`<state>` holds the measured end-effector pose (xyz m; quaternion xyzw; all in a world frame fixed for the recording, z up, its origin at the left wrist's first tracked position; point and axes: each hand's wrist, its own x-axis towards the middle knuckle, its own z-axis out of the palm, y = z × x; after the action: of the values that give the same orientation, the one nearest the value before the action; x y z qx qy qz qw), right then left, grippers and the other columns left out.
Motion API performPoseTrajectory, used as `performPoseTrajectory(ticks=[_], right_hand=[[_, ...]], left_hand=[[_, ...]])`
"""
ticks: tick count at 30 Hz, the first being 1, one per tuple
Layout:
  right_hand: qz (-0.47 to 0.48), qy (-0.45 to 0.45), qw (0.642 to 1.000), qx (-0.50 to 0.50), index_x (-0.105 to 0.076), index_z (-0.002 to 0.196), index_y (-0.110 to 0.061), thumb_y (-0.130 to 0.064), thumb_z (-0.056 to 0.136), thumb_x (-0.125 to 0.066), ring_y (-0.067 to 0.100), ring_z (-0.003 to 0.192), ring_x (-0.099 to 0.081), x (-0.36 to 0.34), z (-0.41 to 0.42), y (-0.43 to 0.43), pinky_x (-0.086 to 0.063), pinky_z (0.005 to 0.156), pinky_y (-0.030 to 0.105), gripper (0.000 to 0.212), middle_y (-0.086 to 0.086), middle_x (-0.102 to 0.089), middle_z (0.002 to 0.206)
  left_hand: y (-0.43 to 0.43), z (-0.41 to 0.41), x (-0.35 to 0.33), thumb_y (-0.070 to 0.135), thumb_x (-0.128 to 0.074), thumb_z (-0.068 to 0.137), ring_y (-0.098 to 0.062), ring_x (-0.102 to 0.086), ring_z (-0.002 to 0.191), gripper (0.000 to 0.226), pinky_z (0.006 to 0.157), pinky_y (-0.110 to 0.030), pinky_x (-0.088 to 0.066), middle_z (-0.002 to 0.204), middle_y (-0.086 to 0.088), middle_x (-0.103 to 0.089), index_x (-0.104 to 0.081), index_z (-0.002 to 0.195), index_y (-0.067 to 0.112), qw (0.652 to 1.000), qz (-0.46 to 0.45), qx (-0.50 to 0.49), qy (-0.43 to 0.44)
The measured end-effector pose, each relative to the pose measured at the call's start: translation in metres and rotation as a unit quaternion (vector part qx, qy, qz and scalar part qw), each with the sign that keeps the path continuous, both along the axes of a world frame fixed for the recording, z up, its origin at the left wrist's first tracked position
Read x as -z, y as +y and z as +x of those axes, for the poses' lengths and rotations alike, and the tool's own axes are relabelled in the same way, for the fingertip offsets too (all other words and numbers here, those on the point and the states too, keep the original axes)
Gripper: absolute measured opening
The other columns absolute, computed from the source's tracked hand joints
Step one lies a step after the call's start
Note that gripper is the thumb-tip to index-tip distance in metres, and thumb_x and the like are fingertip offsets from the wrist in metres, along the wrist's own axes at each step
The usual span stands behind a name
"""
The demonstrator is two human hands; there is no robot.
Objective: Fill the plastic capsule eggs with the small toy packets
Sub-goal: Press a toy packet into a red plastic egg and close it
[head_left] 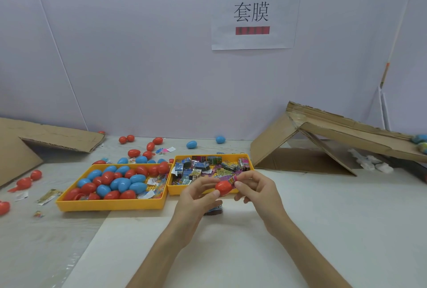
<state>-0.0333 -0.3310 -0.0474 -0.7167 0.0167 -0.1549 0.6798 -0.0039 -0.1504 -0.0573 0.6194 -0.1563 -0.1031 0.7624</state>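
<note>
Both forearms come up from the bottom edge and meet just in front of the trays. Left hand point(196, 197) pinches a red egg point(223, 188) between thumb and curled fingers, holding it in the air above the table point(231, 253). Right hand point(258, 191) has its fingertips closed on a pink printed packet point(231, 179) at the egg's right end, touching the shell.

The step in hand looks like stuffing: the packet is being worked into the egg. How far in it sits cannot be told, and it is unclear whether this is one shell half or a hinged egg held open. The next move probably calls for pressing the packet fully inside so no corner sticks out, then closing the shell squarely while the left hand keeps it from rolling.

The egg is glossy, smooth and hard-looking, so likely slippery under a pinch; the packet is a small crinkly foil wrap.

Just behind the hands is the packet tray point(176, 191), yellow and piled with packets. Beside it on the left, touching, the egg tray point(111, 205) holds red and blue eggs. A dark small item point(213, 209) lies on the table under the hands. Loose eggs point(134, 153) are scattered behind, with folded cardboard point(272, 146) at the right and a paper sign point(251, 12) on the wall.
</note>
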Motion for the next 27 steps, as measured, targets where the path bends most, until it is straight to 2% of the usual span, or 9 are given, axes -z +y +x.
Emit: performPoseTrajectory(ticks=[3, 6, 13, 20, 25, 27], right_hand=[[-0.023, -0.011, 1.0, -0.003, -0.066, 0.097, -0.012, -0.008, 0.09, -0.072, 0.02, 0.065, -0.07, 0.0003, -0.0008, 0.0002, -0.05, 0.056, 0.022, 0.009, 0.004, -0.077, 0.081], [-0.02, -0.019, 1.0, -0.012, -0.066, 0.097, -0.012, -0.006, 0.089, -0.072, 0.019, 0.066, -0.07, 0.0, -0.002, -0.001, -0.05, 0.057, 0.023, 0.011, 0.004, -0.077, 0.081], [0.027, -0.031, 0.999, -0.02, -0.068, 0.095, -0.011, -0.001, 0.086, -0.074, 0.016, 0.073, -0.069, -0.0011, -0.0033, -0.002, -0.05, 0.061, 0.025, 0.015, 0.007, -0.076, 0.084], [0.055, -0.037, 0.998, -0.016, -0.068, 0.088, -0.01, 0.0, 0.08, -0.079, 0.021, 0.084, -0.072, -0.002, -0.0032, -0.0058, -0.052, 0.063, 0.023, 0.016, 0.011, -0.076, 0.089], [0.047, -0.012, 0.998, -0.04, -0.071, 0.094, -0.013, -0.003, 0.085, -0.076, 0.02, 0.079, -0.071, -0.0007, -0.0019, -0.0058, -0.052, 0.066, 0.028, 0.015, 0.009, -0.077, 0.089], [0.031, -0.013, 0.998, -0.043, -0.072, 0.095, -0.014, -0.002, 0.087, -0.074, 0.019, 0.077, -0.07, -0.0005, -0.0019, -0.0057, -0.052, 0.067, 0.029, 0.015, 0.009, -0.076, 0.088]], left_hand=[[0.0004, -0.0009, -0.0002, 0.018, -0.074, 0.084, -0.024, -0.069, 0.109, 0.033, 0.087, -0.035, -0.059, 0.114, 0.001, -0.073, -0.075, 0.115, 0.03, 0.999, -0.006, 0.035, -0.001], [-0.0003, -0.0022, -0.0001, 0.017, -0.068, 0.083, -0.02, -0.068, 0.103, 0.041, 0.087, -0.032, -0.057, 0.112, 0.004, -0.073, -0.073, 0.122, 0.031, 0.997, 0.018, 0.067, -0.012], [-0.0011, -0.0039, 0.0007, 0.021, -0.074, 0.083, -0.02, -0.069, 0.109, 0.043, 0.085, -0.03, -0.057, 0.117, 0.007, -0.073, -0.071, 0.125, 0.03, 0.997, 0.028, 0.067, -0.034], [-0.0021, -0.0061, -0.0021, 0.027, -0.075, 0.083, -0.019, -0.069, 0.109, 0.038, 0.085, -0.031, -0.058, 0.117, 0.012, -0.071, -0.073, 0.118, 0.042, 0.995, 0.046, 0.064, -0.06], [-0.0019, -0.0072, -0.0012, 0.017, -0.072, 0.091, -0.022, -0.069, 0.108, 0.05, 0.086, -0.031, -0.058, 0.115, 0.006, -0.071, -0.063, 0.134, 0.039, 0.992, 0.051, 0.078, -0.084], [-0.0022, -0.0074, -0.0009, 0.02, -0.072, 0.089, -0.021, -0.07, 0.107, 0.046, 0.084, -0.03, -0.058, 0.116, 0.01, -0.071, -0.067, 0.128, 0.043, 0.992, 0.061, 0.069, -0.089]])
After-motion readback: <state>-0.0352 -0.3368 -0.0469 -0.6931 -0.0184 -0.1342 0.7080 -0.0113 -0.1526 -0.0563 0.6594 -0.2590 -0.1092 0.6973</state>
